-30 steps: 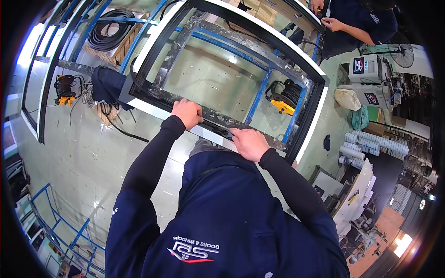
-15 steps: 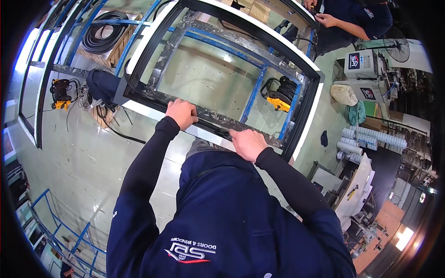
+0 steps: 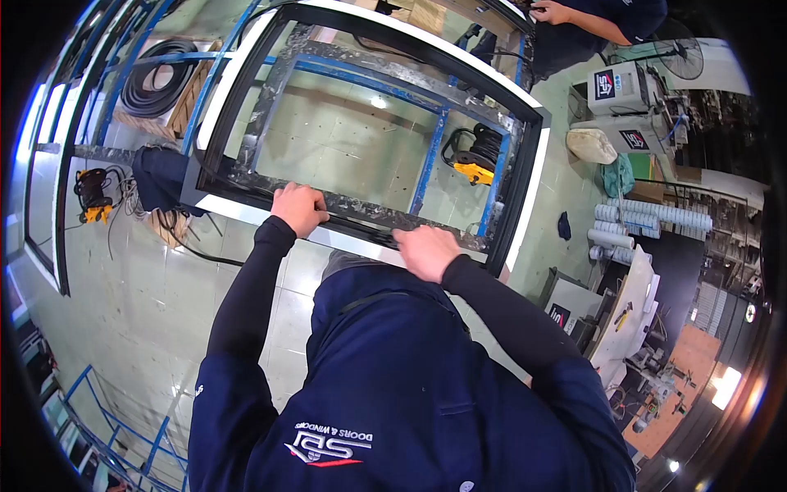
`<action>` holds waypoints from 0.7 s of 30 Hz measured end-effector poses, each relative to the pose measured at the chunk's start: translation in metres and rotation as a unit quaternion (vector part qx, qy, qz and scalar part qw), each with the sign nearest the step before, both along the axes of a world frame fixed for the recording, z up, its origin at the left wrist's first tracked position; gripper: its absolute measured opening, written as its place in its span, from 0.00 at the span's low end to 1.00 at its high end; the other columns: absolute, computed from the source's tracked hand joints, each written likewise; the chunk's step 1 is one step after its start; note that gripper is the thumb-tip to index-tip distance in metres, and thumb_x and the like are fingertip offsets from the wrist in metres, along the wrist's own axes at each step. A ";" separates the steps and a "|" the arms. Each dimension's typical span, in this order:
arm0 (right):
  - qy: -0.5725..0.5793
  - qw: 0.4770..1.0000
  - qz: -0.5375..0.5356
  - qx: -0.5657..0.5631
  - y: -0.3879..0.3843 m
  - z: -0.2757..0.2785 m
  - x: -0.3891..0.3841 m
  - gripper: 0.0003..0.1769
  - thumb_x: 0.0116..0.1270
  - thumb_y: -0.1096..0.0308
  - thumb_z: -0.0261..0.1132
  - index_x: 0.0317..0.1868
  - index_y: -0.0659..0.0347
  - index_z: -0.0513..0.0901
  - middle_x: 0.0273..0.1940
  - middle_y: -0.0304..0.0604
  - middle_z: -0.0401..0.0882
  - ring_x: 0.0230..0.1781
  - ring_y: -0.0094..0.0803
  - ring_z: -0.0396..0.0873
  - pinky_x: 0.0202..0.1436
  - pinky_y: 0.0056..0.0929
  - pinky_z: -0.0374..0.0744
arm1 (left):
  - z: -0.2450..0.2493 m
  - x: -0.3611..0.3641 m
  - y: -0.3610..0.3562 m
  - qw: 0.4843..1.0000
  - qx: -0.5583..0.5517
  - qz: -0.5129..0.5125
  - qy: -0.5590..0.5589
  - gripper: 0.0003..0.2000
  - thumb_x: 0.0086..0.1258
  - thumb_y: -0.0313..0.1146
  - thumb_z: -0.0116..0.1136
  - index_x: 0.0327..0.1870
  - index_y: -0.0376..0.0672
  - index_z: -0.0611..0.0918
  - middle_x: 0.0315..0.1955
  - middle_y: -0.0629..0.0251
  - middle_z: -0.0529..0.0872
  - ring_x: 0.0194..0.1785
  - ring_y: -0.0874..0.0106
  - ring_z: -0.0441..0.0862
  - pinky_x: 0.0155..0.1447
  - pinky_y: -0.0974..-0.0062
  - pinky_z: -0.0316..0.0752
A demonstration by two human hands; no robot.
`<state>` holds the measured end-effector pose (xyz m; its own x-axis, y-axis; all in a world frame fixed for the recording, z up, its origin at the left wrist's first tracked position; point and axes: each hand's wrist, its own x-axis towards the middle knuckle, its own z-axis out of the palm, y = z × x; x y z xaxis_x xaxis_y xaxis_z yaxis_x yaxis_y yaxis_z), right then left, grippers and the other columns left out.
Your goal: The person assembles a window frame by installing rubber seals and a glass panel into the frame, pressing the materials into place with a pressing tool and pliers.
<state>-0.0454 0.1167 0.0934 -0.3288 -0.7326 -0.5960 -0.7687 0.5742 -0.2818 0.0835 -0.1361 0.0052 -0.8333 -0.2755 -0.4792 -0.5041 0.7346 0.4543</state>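
Straight ahead, a rectangular frame (image 3: 522, 193) has its near rail (image 3: 358, 244) running left to right. The left hand (image 3: 299, 209) and right hand (image 3: 428, 252) both touch it, curled; whether either pinches anything, I cannot tell.

both arms (image 3: 246, 287) forward, left hand (image 3: 297, 213), with curled fingers (image 3: 310, 198), apart from right hand (image 3: 428, 252), backs up

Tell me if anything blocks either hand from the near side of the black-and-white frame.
Nothing visible does: the left hand and right hand are both already at the near side of the frame. What lies directly under the fingers is hidden.
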 end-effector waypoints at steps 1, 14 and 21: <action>-0.002 1.000 0.001 -0.003 -0.004 0.000 0.004 0.09 0.63 0.69 0.61 0.43 0.59 0.84 0.34 0.57 0.87 0.39 0.58 0.87 0.44 0.56 0.84 | 0.001 0.000 0.000 1.000 -0.003 0.000 0.000 0.08 0.59 0.43 0.73 0.33 0.51 0.91 0.39 0.65 0.88 0.58 0.57 0.79 0.64 0.55 0.69; -0.006 0.999 -0.048 0.011 0.057 0.007 -0.014 0.11 0.72 0.63 0.57 0.48 0.54 0.83 0.34 0.53 0.86 0.38 0.57 0.86 0.42 0.58 0.83 | -0.002 0.001 0.001 1.000 0.003 0.016 0.015 0.06 0.59 0.41 0.73 0.31 0.51 0.91 0.39 0.67 0.89 0.57 0.57 0.79 0.65 0.52 0.69; -0.028 0.987 -0.139 0.075 0.146 0.021 -0.054 0.16 0.75 0.60 0.58 0.58 0.52 0.85 0.42 0.50 0.89 0.47 0.54 0.86 0.52 0.51 0.83 | 0.000 -0.001 0.000 1.000 0.012 0.014 0.012 0.06 0.59 0.40 0.73 0.31 0.51 0.91 0.40 0.67 0.88 0.57 0.57 0.80 0.64 0.52 0.69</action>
